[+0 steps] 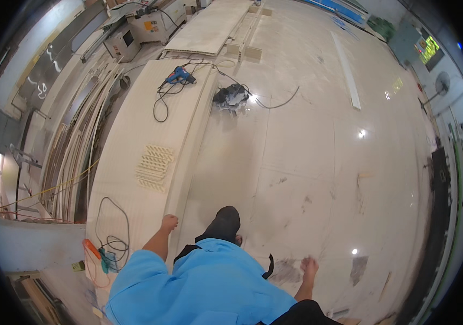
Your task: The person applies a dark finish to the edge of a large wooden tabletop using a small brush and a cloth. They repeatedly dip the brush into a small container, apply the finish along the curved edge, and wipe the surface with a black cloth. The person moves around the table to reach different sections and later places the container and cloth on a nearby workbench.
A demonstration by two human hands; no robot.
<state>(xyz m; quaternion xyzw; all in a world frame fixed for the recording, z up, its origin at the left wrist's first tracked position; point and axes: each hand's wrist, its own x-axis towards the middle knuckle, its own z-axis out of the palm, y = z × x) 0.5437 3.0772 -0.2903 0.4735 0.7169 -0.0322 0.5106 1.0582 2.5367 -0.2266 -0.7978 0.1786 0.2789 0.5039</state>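
Note:
My left hand [170, 222] is loosely closed with nothing seen in it, over the edge of a long cream panel stack [126, 116]. Out to the right, above the floor, my right hand [309, 265] has its fingers curled in, also with nothing visible in it. On the panels, nearest my left hand, lies a group of small cream cut pieces [154, 168]. Farther up the stack rests a blue power tool [180, 76] with a black cord. An orange-and-teal tool [101, 257] with a coiled cord sits at the stack's near left.
A dark bag-like bundle [231, 97] lies on the floor beside the stack. Long strips [74, 157] lean along the left. Machines [139, 35] stand at the far left. A long white strip [346, 70] lies on the tiled floor [296, 151]; a fan [441, 82] is at right.

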